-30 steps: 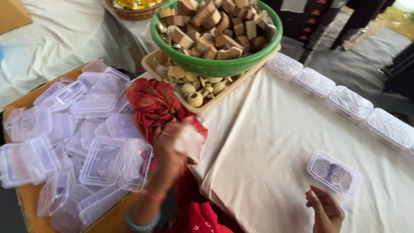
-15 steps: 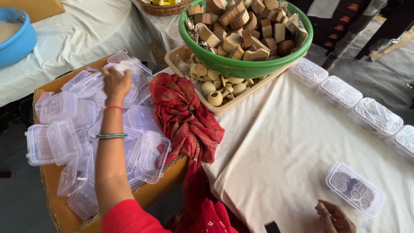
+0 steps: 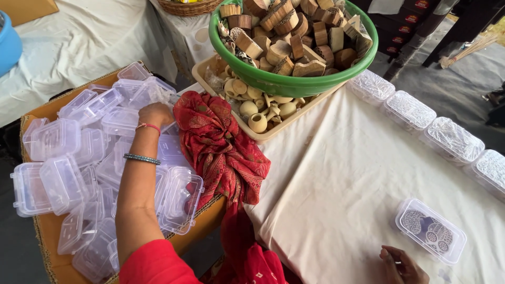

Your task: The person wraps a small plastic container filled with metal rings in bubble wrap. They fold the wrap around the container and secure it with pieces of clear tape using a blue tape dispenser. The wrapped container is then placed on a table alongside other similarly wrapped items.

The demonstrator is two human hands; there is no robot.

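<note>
My left hand (image 3: 155,113) reaches into a cardboard box (image 3: 47,247) piled with empty clear plastic boxes (image 3: 58,139). Its fingers curl down over one clear plastic box (image 3: 123,120) in the middle of the pile. Beaded and red bangles ring that wrist. My right hand (image 3: 402,265) rests on the cream tablecloth (image 3: 336,179) at the bottom edge, loosely curled and holding nothing. Just above and to the right of it lies a closed clear box (image 3: 430,230) with patterned pieces inside.
A red patterned scarf (image 3: 221,147) hangs over the table's left edge. A green basin (image 3: 294,84) of wooden blocks sits in a beige tray (image 3: 273,134) with small wooden pots. Several filled clear boxes (image 3: 410,110) line the right side. A blue tub (image 3: 8,44) is far left.
My left hand has drawn back from the far boxes to the middle of the pile. The right hand has barely shifted beside the filled box.
</note>
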